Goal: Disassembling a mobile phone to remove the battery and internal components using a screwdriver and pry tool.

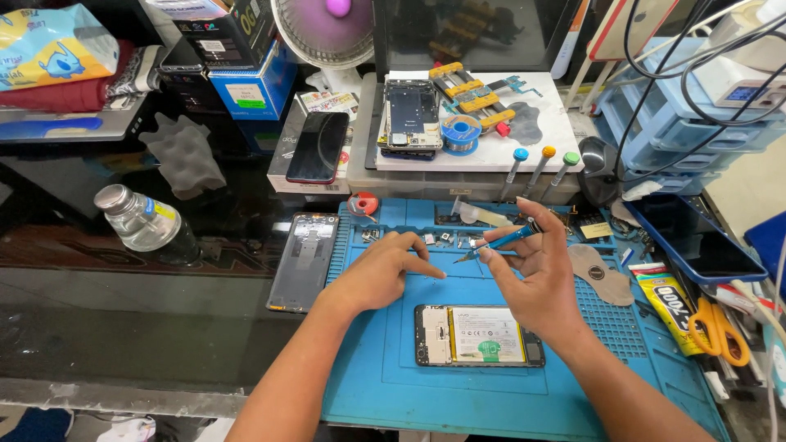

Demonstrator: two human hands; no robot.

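A dark glossy desk spreads out left of the hands. Beyond them stand a fan and, rightward, pale blue drawers.

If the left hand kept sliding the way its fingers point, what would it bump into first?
Probably the tip of the blue screwdriver held in the right hand; the left hand points right across the blue mat toward it.

Hands: two, left hand and right hand
Opened phones on blue mat: one
Screwdrivers standing in holder: three
Blue screwdrivers held: one
Scissors: one
Plastic bottles: one
Fans: one
Solder spools: one
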